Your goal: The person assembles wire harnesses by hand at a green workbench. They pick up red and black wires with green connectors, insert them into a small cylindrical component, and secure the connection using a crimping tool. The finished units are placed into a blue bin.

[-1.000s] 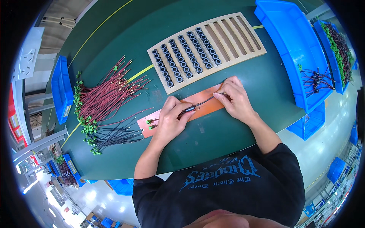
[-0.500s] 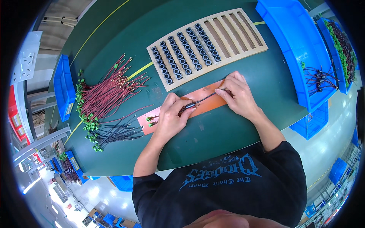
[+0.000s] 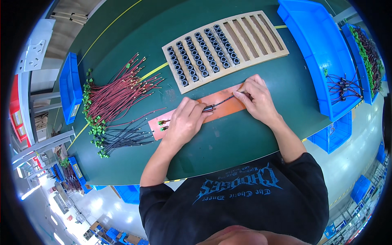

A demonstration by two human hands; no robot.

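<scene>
A cable of dark wires stretches between my two hands, low over a copper-coloured board. My left hand is closed around it, fingertips against a small black cylinder threaded on the wires; the fingers partly cover this cylinder. To the left of that hand, two green connectors at the wire ends rest on the board's left end. At the board's far right end, my right hand pinches the other end of the cable, whose tip is hidden by the fingers.
A wooden rack with rows of black rings stands beyond the board. Red wires and black wires with green connectors lie left on the green table. Blue bins line the right; another blue bin stands left.
My left hand's fingers have closed in over the black cylinder, covering more of it. My right hand keeps its pinch on the cable end. The whole view has shifted slightly.
</scene>
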